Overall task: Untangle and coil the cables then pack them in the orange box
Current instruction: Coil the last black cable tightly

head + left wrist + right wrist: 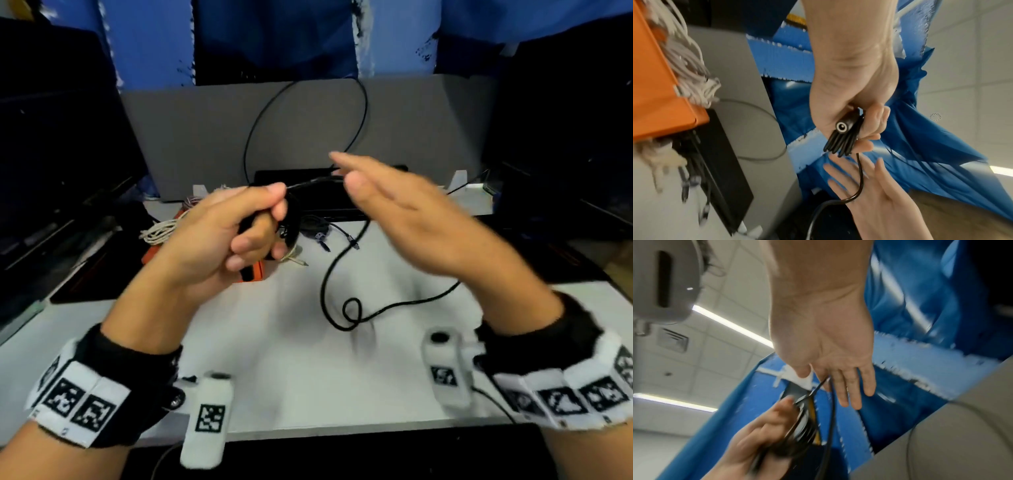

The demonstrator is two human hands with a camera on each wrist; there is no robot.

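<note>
My left hand point(239, 226) grips a small coil of black cable point(840, 142), its round plug end poking out of the fist. From that hand point(849, 97) the cable point(329, 274) runs right across my right hand point(394, 212), arcs up over the grey panel, and trails down onto the table in a small loop. The right hand point(828, 345) is blurred, fingers straight, with the strand passing between thumb and fingers. The orange box point(255, 272) sits behind my left hand, mostly hidden. In the left wrist view the box point(659, 97) holds white cable.
White braided cable point(161, 229) spills over the box's left edge. Dark cables with connectors point(322, 236) lie by a flat black case point(342, 205) at the back. A grey panel point(205, 137) stands behind the white table point(291, 359). Dark screens flank both sides.
</note>
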